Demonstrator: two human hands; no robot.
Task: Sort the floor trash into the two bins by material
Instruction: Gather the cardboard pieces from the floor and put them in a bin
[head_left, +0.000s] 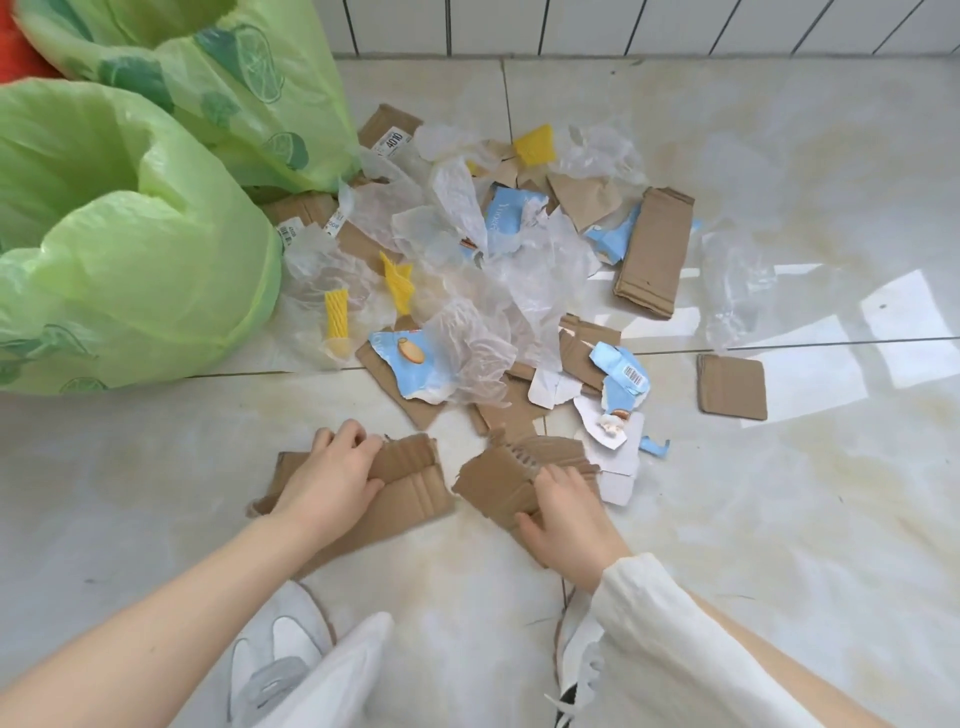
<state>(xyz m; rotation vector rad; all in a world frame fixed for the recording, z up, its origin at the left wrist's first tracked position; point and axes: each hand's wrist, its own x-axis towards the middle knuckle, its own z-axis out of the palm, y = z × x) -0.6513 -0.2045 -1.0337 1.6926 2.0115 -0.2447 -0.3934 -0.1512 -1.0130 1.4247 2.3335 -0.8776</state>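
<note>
My left hand grips a torn brown cardboard piece low on the floor, fingers curled over its top edge. Just to the right, my right hand grips a second torn cardboard piece. Beyond them lies a heap of trash: clear plastic film, yellow foam netting, blue-and-white carton scraps and more cardboard. Two bins lined with green bags stand at the left, the near bin and the far bin.
A loose cardboard square lies to the right of the heap. Crumpled clear plastic sits at the far right. My white shoes stand below my hands. A tiled wall closes the back.
</note>
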